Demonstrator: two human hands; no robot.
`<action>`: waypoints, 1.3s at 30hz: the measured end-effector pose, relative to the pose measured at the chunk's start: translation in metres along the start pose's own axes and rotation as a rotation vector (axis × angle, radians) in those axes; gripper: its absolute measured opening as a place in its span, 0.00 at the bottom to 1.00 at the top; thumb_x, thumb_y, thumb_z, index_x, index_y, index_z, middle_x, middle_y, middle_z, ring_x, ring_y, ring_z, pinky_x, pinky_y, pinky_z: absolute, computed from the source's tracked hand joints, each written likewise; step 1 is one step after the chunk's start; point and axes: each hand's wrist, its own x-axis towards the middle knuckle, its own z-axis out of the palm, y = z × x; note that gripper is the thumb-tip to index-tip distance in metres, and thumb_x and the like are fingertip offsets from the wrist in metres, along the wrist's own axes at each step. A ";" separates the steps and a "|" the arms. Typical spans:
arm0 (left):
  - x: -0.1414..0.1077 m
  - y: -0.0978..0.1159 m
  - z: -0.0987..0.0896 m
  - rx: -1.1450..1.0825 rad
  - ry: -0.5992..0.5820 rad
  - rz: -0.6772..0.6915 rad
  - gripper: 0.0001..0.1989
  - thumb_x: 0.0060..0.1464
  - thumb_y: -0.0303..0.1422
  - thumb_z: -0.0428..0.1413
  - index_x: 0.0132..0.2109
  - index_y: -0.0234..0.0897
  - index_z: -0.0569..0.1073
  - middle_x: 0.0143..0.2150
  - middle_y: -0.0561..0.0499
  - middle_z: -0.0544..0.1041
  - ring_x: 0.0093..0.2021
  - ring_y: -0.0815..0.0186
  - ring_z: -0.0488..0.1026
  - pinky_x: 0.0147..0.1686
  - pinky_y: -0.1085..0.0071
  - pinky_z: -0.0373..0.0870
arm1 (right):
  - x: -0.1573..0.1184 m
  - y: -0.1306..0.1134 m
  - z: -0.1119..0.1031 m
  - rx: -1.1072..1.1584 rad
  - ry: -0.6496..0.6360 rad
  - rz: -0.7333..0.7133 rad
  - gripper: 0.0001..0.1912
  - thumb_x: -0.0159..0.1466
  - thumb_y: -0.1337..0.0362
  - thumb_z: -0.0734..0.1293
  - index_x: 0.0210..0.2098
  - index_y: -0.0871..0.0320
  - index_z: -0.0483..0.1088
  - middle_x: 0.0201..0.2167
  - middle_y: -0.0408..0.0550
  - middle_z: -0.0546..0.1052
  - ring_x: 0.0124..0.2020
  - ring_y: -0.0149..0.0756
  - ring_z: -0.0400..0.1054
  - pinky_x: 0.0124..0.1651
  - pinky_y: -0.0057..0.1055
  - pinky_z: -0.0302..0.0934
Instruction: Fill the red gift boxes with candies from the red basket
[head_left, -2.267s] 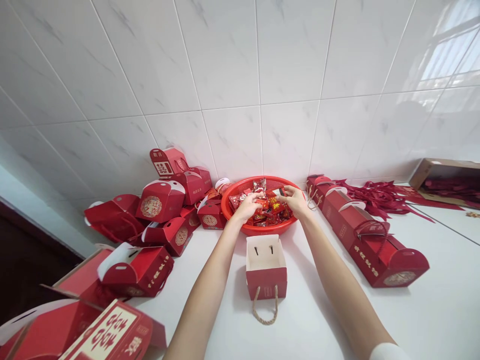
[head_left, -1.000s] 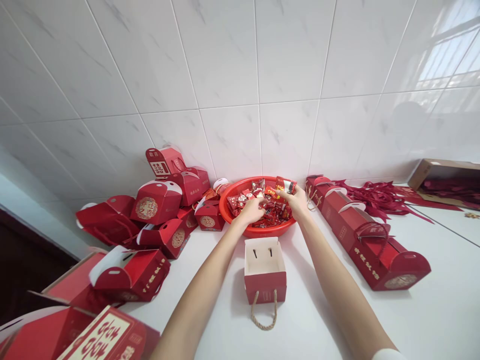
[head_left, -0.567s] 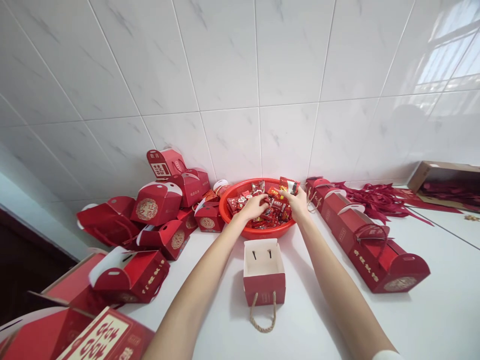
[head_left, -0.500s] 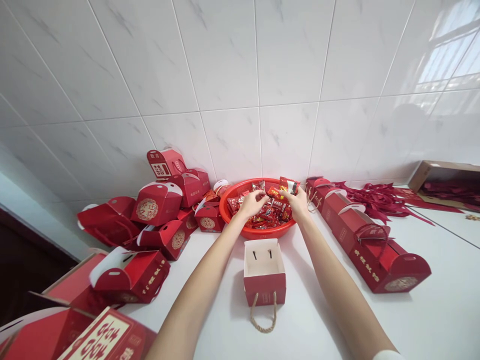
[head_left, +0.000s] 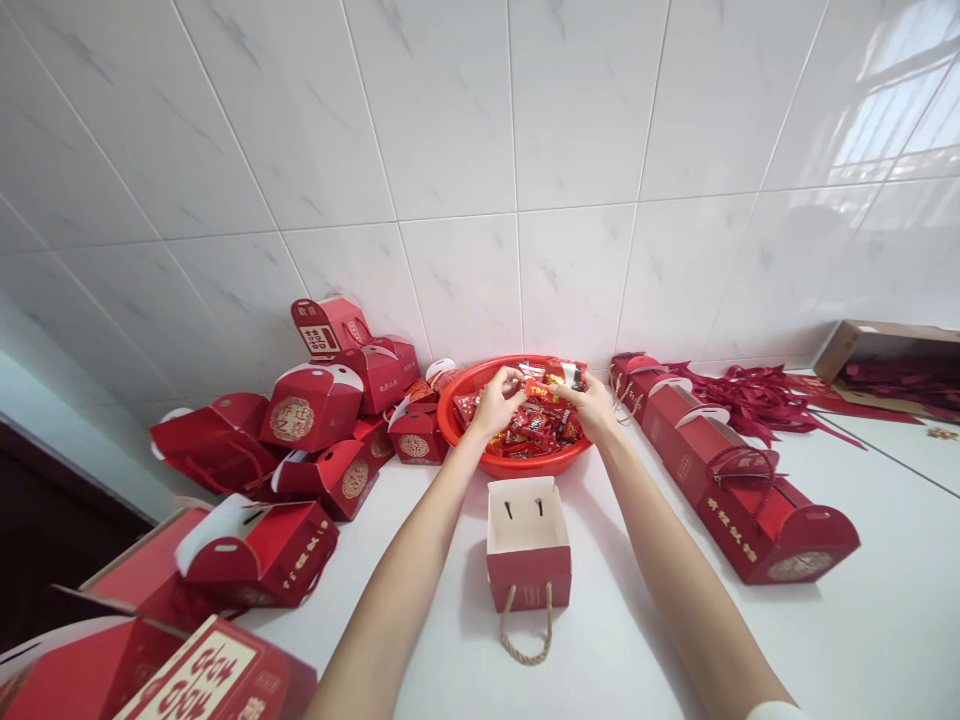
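Note:
Over the red plastic basket point(head_left: 525, 467), my left hand point(head_left: 498, 404) is closed, its thumb and fingertips pinched at wrapped candies near the basket's middle. My right hand point(head_left: 594, 408) grips a red-and-dark candy packet point(head_left: 568, 373) above the right side of the rim. A smaller red-and-gold wrapped candy point(head_left: 537, 389) lies between both sets of fingertips. Many more wrapped candies point(head_left: 534, 428) fill the basket below. In front of it, between my forearms, stands an open red gift box point(head_left: 529, 575) with a white inside and a rope handle hanging down the near side.
Several red gift boxes point(head_left: 311, 405) are heaped on the left. On the right, a row of closed gift boxes point(head_left: 709, 465) runs toward the wall. Dark red ribbons point(head_left: 750, 395) lie behind them, near a cardboard box point(head_left: 862, 350). A tiled wall point(head_left: 457, 270) bounds the back.
My right hand has brought its packet slightly left and lower, closer to my left hand. The fingertips of both hands now meet around the small red candy.

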 end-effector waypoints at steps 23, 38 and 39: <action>0.000 -0.007 -0.003 -0.098 0.024 -0.027 0.16 0.47 0.28 0.63 0.43 0.37 0.69 0.49 0.46 0.75 0.50 0.59 0.75 0.48 0.65 0.74 | 0.001 -0.002 -0.001 0.086 -0.030 0.041 0.24 0.40 0.56 0.80 0.34 0.55 0.75 0.35 0.48 0.83 0.42 0.50 0.78 0.45 0.44 0.72; -0.034 0.039 -0.029 -0.020 -0.194 -0.090 0.26 0.45 0.40 0.67 0.51 0.35 0.77 0.53 0.42 0.78 0.56 0.51 0.73 0.57 0.53 0.70 | -0.018 -0.047 0.003 -0.042 -0.202 0.038 0.20 0.48 0.52 0.77 0.36 0.58 0.76 0.33 0.48 0.81 0.38 0.42 0.76 0.42 0.35 0.68; -0.040 0.047 -0.034 -0.003 -0.235 -0.102 0.26 0.45 0.40 0.67 0.51 0.35 0.77 0.53 0.42 0.78 0.56 0.51 0.73 0.56 0.53 0.70 | -0.021 -0.052 0.005 -0.063 -0.200 0.015 0.19 0.49 0.53 0.76 0.36 0.57 0.75 0.33 0.47 0.81 0.38 0.41 0.76 0.42 0.34 0.67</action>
